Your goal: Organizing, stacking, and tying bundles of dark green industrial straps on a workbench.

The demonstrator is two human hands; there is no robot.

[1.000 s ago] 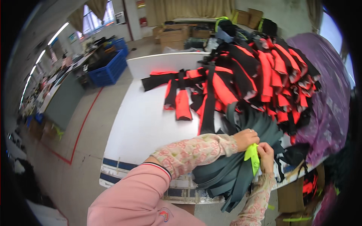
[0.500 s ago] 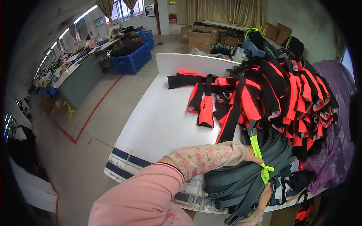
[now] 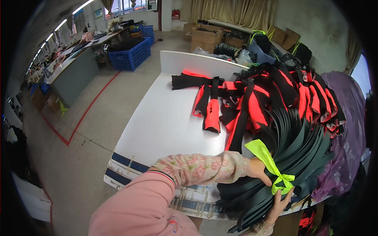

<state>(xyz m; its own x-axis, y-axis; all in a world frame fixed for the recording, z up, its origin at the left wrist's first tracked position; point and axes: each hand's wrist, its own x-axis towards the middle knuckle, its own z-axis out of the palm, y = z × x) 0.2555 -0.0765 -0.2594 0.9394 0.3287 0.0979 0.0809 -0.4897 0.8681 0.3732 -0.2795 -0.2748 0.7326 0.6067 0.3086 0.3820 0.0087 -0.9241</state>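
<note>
A thick bundle of dark grey-green strips (image 3: 303,151) is tied round its middle with a neon yellow-green band (image 3: 267,157), knotted on top. My left hand (image 3: 258,171) grips the bundle's left side, its thumb beside the band and its other fingers hidden among the strips. From below, my right hand (image 3: 280,202) holds the bundle at the knot, fingertips against the band's lower edge. The strips fan out above and below the tie. Behind them lies a large heap of black and neon-orange fabric pieces (image 3: 258,104).
The white table (image 3: 157,118) has a raised back panel (image 3: 189,63) and taped stripes along its near edge. A purple plastic sheet (image 3: 342,118) hangs at the right. Cardboard boxes (image 3: 204,39) stand behind, and a blue crate (image 3: 132,55) sits on the floor at the left.
The bundle has swung up and to the right, and its upper strips now fan over the orange-and-black heap. Both hands have stayed on it. The view has shifted slightly.
</note>
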